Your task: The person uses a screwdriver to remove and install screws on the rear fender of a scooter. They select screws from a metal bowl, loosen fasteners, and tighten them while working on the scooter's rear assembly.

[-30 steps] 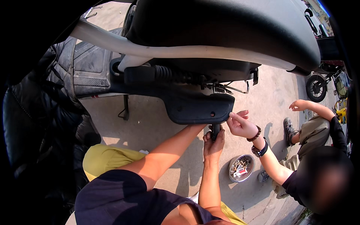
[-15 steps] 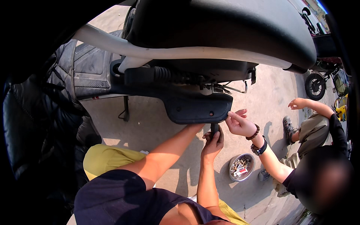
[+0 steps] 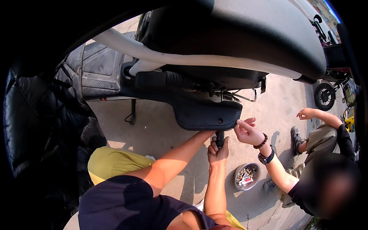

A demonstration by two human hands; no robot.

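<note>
My right hand (image 3: 218,153) is closed round a black-handled tool (image 3: 219,138), held upright just below the edge of a long black plastic cover (image 3: 207,115) on a scooter. The tool's upper end is hidden by the cover. A small round hole (image 3: 220,120) shows near the cover's right end. My left forearm (image 3: 176,155) reaches up to the cover's lower edge, and the hand itself is hidden behind it. Another person's hand (image 3: 248,133), wearing a bead bracelet and a watch, touches the cover's right corner with the fingertips.
Above the cover run the scooter's pale curved rail (image 3: 199,60) and its black seat (image 3: 245,34). A metal bowl (image 3: 237,184) holding small loose parts stands on the concrete, right of my right forearm. The other person crouches at the right; a parked two-wheeler (image 3: 325,97) is behind.
My right hand has turned on the tool, with fingers and thumb now on opposite sides of it. The scooter appears slightly farther right and lower. The other hand stays at the cover's corner.
</note>
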